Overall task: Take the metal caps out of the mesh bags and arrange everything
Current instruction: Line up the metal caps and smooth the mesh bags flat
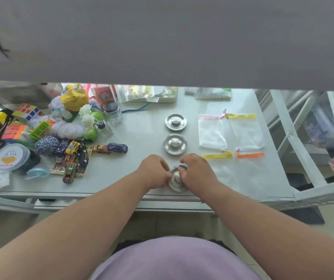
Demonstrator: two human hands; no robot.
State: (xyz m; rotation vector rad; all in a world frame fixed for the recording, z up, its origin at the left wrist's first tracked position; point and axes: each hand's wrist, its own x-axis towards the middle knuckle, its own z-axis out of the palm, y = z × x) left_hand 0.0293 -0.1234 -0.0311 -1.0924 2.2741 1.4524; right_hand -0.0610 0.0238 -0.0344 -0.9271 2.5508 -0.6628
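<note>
Metal caps: three in a column, the nearest cap (175, 179) pinched between the left hand (154, 172) and right hand (198, 172), the middle cap (175, 143) just beyond the grip, the far cap (175, 122) beyond that. Mesh bags: four lying flat to the right of the grip, a pink-ribbon bag (211, 132), a far yellow-ribbon bag (246, 131), a near yellow-ribbon bag (223, 170) just beside the right hand, an orange-ribbon bag (252, 170). Left of the grip: two puzzle cubes, one (28, 111) and another (13, 132); toy cars (77, 156) in a heap, count uncertain.
</note>
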